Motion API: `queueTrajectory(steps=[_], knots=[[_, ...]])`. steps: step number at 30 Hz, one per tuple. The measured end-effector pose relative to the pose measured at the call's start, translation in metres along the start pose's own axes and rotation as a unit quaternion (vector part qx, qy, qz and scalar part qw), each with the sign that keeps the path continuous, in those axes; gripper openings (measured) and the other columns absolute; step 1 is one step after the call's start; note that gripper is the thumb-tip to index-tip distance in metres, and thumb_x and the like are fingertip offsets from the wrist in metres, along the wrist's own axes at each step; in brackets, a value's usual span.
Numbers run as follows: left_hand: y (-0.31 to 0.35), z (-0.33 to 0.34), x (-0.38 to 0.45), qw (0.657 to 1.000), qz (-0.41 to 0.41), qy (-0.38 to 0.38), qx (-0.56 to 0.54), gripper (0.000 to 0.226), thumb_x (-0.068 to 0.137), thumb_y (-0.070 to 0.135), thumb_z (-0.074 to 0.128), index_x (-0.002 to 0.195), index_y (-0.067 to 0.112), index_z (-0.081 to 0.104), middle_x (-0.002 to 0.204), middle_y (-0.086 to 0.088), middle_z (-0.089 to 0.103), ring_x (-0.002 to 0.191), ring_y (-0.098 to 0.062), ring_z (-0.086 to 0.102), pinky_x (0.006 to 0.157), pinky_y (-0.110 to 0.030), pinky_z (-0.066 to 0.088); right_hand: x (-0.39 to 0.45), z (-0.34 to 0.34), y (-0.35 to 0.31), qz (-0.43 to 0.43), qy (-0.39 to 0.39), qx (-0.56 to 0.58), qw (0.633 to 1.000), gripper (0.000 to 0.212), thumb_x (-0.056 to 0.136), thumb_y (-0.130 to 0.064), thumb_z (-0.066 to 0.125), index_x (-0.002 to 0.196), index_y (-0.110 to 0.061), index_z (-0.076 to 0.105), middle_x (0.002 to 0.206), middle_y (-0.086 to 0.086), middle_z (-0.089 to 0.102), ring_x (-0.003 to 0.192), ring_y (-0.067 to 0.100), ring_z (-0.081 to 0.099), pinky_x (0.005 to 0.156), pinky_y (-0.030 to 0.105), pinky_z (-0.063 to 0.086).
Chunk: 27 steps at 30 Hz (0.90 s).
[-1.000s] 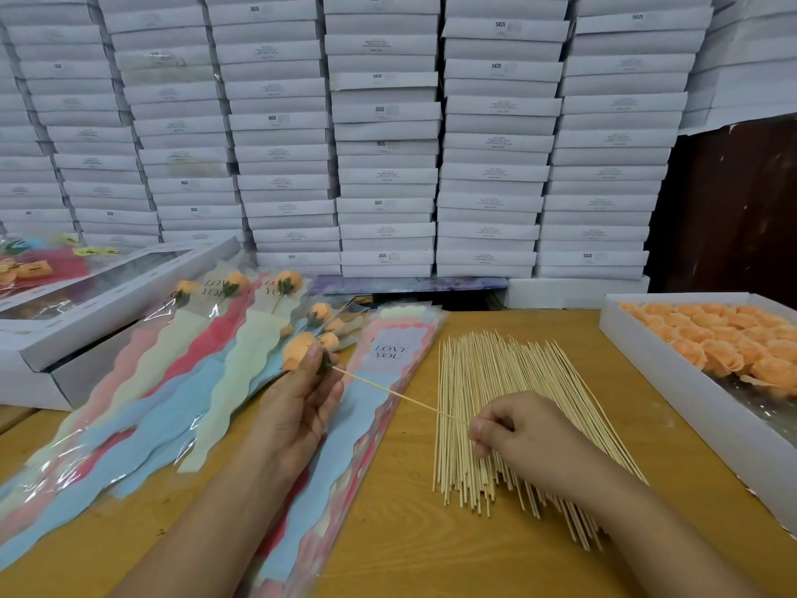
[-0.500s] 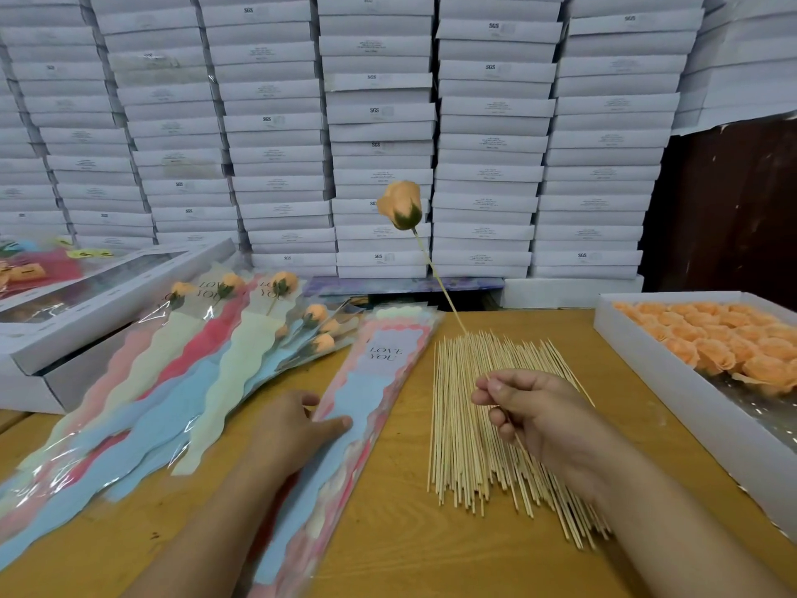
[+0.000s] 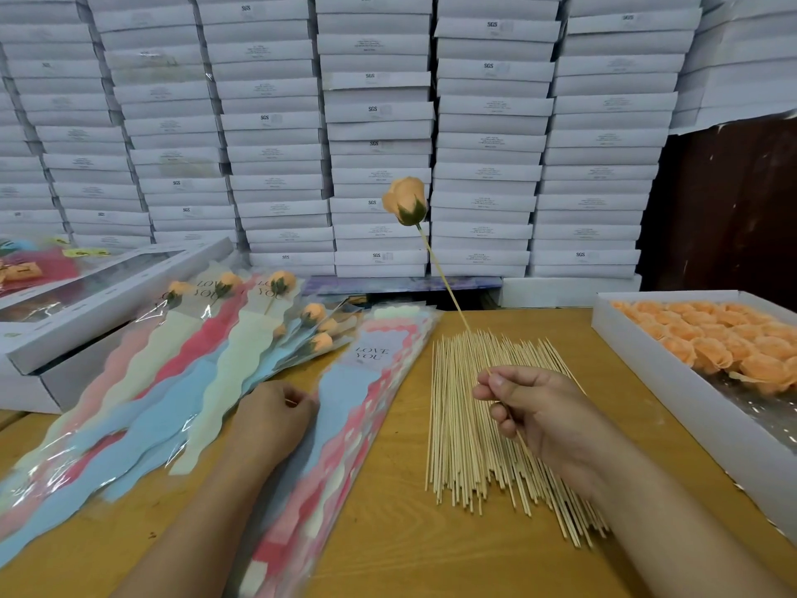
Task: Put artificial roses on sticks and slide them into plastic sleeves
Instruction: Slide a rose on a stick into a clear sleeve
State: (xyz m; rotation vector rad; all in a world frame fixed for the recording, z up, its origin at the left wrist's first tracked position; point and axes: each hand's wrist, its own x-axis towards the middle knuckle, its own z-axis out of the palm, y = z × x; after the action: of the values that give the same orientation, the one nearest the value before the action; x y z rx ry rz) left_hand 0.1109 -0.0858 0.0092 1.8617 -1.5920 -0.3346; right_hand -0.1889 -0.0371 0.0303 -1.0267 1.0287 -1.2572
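Pinching the stick [image 3: 446, 282] low down, the right hand [image 3: 543, 418] has its grip closed on it so the orange rose [image 3: 406, 200] stands high, clear of the loose sticks [image 3: 478, 420] on the tabletop [image 3: 388, 511]. The left hand [image 3: 271, 418] curls at the stack of plastic sleeves [image 3: 345, 425], seemingly picking at the top one to open its mouth; whether it actually pinches film cannot be told.

Two hands [image 3: 276, 420], one raised rose [image 3: 405, 200].
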Motion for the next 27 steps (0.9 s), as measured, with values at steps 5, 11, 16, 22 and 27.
queueTrajectory(steps=[5,11,16,22,27], knots=[[-0.002,-0.003,-0.002,0.996,-0.021,-0.014,-0.089,0.03,0.089,0.034,0.073,0.065,0.016,0.075,0.061,0.002,0.069,0.059,-0.017,0.062,0.053,-0.03,0.047,-0.001,0.001,-0.002,0.001,-0.002,0.011,1.0,0.014,0.093,-0.003,0.06,0.102,-0.001,0.07,0.084,0.009,0.075,0.057,0.009,0.06,0.048,0.019,0.048],[0.02,-0.011,-0.013,0.849,-0.166,-0.26,-0.429,0.014,0.072,0.019,0.083,0.071,0.006,0.076,0.056,-0.009,0.059,0.042,-0.016,0.055,0.045,-0.023,0.05,-0.005,0.002,-0.005,0.044,-0.056,0.048,0.996,0.022,0.077,-0.015,0.068,0.096,-0.005,0.073,0.087,0.007,0.073,0.059,0.009,0.06,0.046,0.019,0.048],[0.036,-0.001,-0.03,0.768,-0.176,-0.35,-0.507,0.005,0.07,0.005,0.08,0.066,0.007,0.078,0.054,-0.01,0.063,0.038,-0.013,0.062,0.036,-0.02,0.051,-0.008,0.012,0.004,0.099,-0.073,0.057,0.991,0.018,0.086,-0.01,0.066,0.103,-0.003,0.069,0.101,0.014,0.076,0.063,0.012,0.062,0.047,0.019,0.047],[0.045,0.005,-0.042,0.791,-0.154,-0.363,-0.467,0.011,0.067,0.007,0.082,0.074,0.006,0.074,0.058,-0.007,0.061,0.039,-0.01,0.058,0.034,-0.017,0.046,-0.006,0.021,0.013,0.105,-0.072,0.069,0.99,0.014,0.093,-0.006,0.061,0.103,-0.002,0.069,0.089,0.01,0.077,0.057,0.008,0.062,0.044,0.015,0.044],[0.046,0.003,-0.041,0.817,-0.169,-0.323,-0.448,0.01,0.087,0.001,0.072,0.081,0.006,0.065,0.06,-0.013,0.063,0.041,-0.012,0.059,0.037,-0.019,0.05,-0.004,0.02,0.014,0.097,-0.061,0.066,0.991,0.014,0.092,-0.007,0.062,0.102,-0.001,0.07,0.097,0.017,0.076,0.059,0.009,0.064,0.044,0.016,0.046]])
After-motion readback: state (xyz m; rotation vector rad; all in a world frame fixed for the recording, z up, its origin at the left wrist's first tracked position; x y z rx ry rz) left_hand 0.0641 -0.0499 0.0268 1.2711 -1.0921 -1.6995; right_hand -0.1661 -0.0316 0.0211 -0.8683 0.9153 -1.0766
